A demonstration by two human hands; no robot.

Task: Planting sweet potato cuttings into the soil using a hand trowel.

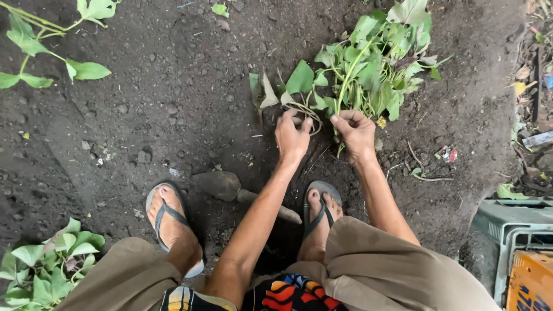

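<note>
I crouch over dark soil point(173, 103). My left hand point(292, 137) presses down on the bent stems at the base of a bunch of green leafy vine cuttings point(368, 69), fingers curled on them. My right hand point(355, 131) is closed around the stems of the same bunch just to the right, with the leaves fanning away from me. The stem ends under my hands lie against the soil and are partly hidden.
My feet in grey flip-flops, the left foot point(170, 222) and the right foot point(319, 216), flank a stone point(218, 184) and a stick-like tool point(271, 206). More leafy plants sit at top left point(52, 52) and bottom left point(46, 265). Crates point(512, 242) stand at bottom right.
</note>
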